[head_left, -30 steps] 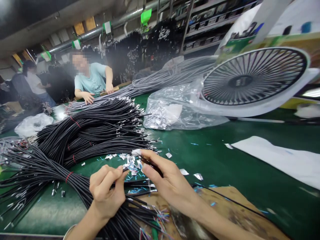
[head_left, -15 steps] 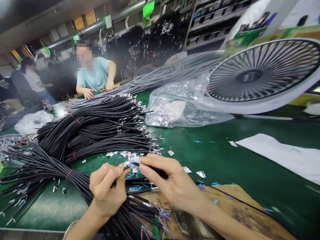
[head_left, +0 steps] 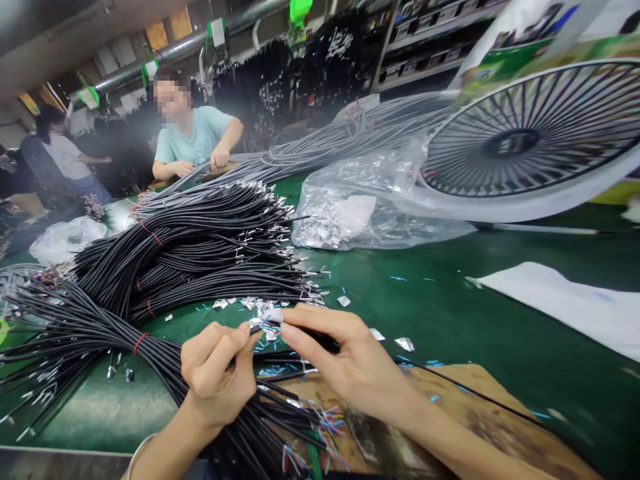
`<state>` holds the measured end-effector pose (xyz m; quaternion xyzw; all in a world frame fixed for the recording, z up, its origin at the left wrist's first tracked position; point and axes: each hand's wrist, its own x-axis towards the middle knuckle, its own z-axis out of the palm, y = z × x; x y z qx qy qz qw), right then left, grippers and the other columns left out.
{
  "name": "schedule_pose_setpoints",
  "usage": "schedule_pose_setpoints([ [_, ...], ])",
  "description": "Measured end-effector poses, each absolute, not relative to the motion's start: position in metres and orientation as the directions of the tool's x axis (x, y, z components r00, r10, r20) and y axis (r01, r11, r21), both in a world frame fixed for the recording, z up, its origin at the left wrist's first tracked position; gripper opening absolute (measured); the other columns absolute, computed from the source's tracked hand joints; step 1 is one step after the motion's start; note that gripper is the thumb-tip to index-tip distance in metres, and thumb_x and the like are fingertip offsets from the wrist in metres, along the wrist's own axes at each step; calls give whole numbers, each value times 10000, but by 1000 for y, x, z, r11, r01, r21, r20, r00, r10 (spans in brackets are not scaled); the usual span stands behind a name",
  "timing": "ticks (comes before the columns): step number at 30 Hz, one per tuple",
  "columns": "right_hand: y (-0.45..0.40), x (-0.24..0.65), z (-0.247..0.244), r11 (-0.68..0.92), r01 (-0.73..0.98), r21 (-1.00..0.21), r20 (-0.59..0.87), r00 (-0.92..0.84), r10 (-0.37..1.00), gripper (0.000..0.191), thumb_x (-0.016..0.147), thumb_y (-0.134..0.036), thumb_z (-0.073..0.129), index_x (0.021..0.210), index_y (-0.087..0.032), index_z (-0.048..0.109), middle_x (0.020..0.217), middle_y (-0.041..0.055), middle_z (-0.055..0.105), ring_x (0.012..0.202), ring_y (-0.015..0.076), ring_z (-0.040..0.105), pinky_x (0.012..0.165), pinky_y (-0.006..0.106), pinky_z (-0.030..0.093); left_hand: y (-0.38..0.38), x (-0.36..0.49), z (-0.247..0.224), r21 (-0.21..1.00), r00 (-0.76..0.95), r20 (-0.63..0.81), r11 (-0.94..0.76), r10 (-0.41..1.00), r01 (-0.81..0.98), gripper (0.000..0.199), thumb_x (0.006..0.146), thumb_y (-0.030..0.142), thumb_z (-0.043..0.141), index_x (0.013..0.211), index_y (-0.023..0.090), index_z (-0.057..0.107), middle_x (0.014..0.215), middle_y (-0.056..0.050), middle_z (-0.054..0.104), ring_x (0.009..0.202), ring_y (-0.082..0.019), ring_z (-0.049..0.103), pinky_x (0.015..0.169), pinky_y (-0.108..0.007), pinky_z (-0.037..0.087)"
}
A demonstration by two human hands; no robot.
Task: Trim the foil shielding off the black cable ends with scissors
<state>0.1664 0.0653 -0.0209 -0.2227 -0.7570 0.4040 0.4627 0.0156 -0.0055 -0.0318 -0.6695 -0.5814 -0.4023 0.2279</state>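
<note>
My left hand (head_left: 220,373) is closed, pinching a black cable (head_left: 255,329) close to its stripped end. My right hand (head_left: 345,360) is closed at that same end, with a white covering on a fingertip. Thin blue and white wires (head_left: 270,325) show between its thumb and forefinger; the exact grip is partly hidden. Beneath both hands lies a bundle of black cables (head_left: 165,373), tied with a red band (head_left: 141,343). Coloured wires (head_left: 327,421) fan out from its near ends.
Stacked black cables (head_left: 200,247) lie beyond my hands, with foil scraps (head_left: 250,305) beside them. A clear bag (head_left: 350,213), a fan (head_left: 525,143) and a white sheet (head_left: 560,293) occupy the right. Brown cardboard (head_left: 470,400) lies under my right forearm. A co-worker (head_left: 193,137) handles grey cables opposite.
My hands stay together at the cable end, with only slight finger movement. The view has shifted a little. Across the table, the co-worker's hands have moved and the head has turned.
</note>
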Motion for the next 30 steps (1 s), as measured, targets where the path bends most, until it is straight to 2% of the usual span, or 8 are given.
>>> schedule_pose_setpoints([
  [7, 65, 166, -21, 559, -26, -829, 500, -484, 719, 224, 868, -257, 508, 815, -176, 711, 779, 46, 697, 696, 159, 634, 627, 237, 524, -5, 16, -30, 167, 7, 814, -246, 580, 955, 187, 727, 49, 603, 600, 168, 532, 538, 13, 522, 481, -87, 453, 477, -224, 377],
  [11, 65, 166, -20, 563, -22, -826, 508, -463, 726, 210, 848, -245, 519, 820, -181, 718, 780, 48, 703, 677, 169, 632, 627, 258, 529, -5, 15, -34, 264, -25, 800, -315, 599, 912, 134, 755, 60, 592, 684, 172, 573, 590, 14, 565, 519, -87, 497, 504, -212, 410],
  [14, 65, 165, -20, 587, -9, -809, 533, -431, 728, 202, 842, -236, 526, 800, -180, 715, 749, 48, 695, 651, 166, 625, 588, 248, 519, -4, 15, -37, 394, -91, 756, -340, 648, 854, 95, 818, 115, 544, 766, 178, 593, 618, 10, 576, 538, -94, 514, 507, -212, 420],
  [18, 65, 166, -21, 632, 32, -775, 567, -406, 717, 209, 850, -238, 517, 772, -188, 704, 730, 45, 684, 635, 165, 617, 550, 246, 497, -5, 14, -35, 603, -175, 586, -281, 791, 746, 189, 860, 172, 495, 700, 175, 596, 638, -7, 601, 569, -104, 526, 523, -218, 412],
  [21, 64, 167, -22, 655, 53, -754, 579, -418, 700, 223, 866, -241, 509, 758, -191, 698, 724, 43, 678, 628, 161, 609, 532, 241, 474, -3, 11, -33, 735, -194, 434, -221, 880, 641, 279, 872, 210, 482, 609, 168, 567, 572, 4, 562, 523, -87, 490, 485, -204, 370],
  [25, 64, 167, -21, 642, 19, -766, 566, -453, 689, 225, 870, -224, 508, 755, -188, 699, 693, 27, 667, 599, 140, 589, 541, 221, 468, 3, 5, -30, 947, -122, 164, -122, 979, 298, 414, 874, 400, 469, 533, 165, 466, 431, 44, 388, 361, -53, 339, 358, -193, 251],
  [28, 65, 166, -21, 590, -18, -807, 523, -486, 701, 227, 865, -231, 512, 757, -190, 707, 707, 23, 677, 625, 144, 603, 577, 218, 490, 5, 3, -24, 990, -35, 66, -61, 997, 128, 498, 811, 529, 506, 487, 172, 380, 414, 53, 333, 323, -39, 278, 324, -192, 197],
  [30, 67, 166, -22, 545, -7, -838, 479, -488, 730, 223, 860, -256, 517, 779, -193, 715, 745, 29, 691, 667, 159, 622, 610, 233, 506, 4, 4, -22, 991, -94, 60, -48, 994, 125, 492, 786, 522, 547, 479, 163, 405, 410, 49, 348, 334, -40, 287, 331, -185, 200],
])
